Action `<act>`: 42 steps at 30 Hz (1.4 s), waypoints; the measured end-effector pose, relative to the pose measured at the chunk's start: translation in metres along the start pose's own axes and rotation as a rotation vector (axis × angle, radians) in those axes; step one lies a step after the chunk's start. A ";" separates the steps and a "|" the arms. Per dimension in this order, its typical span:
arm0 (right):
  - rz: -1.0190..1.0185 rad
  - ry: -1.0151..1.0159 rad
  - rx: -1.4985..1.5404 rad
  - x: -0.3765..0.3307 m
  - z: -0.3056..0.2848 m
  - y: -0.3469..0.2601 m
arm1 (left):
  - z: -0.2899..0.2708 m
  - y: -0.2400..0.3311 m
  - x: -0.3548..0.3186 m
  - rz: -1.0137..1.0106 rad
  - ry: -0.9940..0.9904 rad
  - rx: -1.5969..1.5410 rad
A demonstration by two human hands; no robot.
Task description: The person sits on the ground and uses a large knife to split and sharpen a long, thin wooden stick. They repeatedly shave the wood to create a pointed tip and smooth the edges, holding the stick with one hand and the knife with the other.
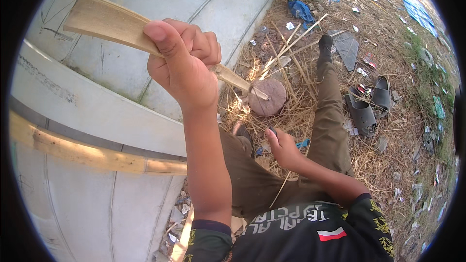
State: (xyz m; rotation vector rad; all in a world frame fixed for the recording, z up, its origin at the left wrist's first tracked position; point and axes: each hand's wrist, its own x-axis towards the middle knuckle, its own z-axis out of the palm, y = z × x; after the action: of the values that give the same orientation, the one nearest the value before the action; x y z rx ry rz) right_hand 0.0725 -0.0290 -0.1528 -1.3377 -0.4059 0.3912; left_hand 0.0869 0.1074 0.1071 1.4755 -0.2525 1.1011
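Note:
My left hand is raised and closed around a split bamboo strip, with the thumb lying along it. The strip's wide end points to the upper left. Its narrow lower end lies over the top of a round wooden block on the ground. Lower and to the right, my right hand is closed on a small dark object. Only its dark end shows above the thumb; the rest is hidden, so its kind cannot be made out.
Several thin bamboo strips lie beyond the block. My outstretched leg is to its right, past which are grey sandals. A pale wall and a bamboo pole stand at left. Dry straw and litter cover the ground.

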 end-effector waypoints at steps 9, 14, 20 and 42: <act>0.010 -0.204 0.519 0.020 -0.068 -0.197 | -0.004 0.008 -0.019 0.085 -0.060 0.054; -0.043 0.109 0.540 0.014 0.000 -0.059 | 0.021 0.002 -0.017 0.096 -0.064 0.062; 0.814 -0.424 0.166 0.042 -0.022 -0.097 | -0.032 0.012 -0.009 0.018 0.001 0.019; -0.202 -0.105 -0.352 0.058 0.033 -0.022 | -0.052 0.001 0.017 0.091 0.162 0.186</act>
State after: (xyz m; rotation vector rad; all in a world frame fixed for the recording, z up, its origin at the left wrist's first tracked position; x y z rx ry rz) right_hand 0.1075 0.0233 -0.1220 -1.6036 -0.7162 0.2279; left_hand 0.0709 0.1596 0.1114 1.5400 -0.1072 1.3399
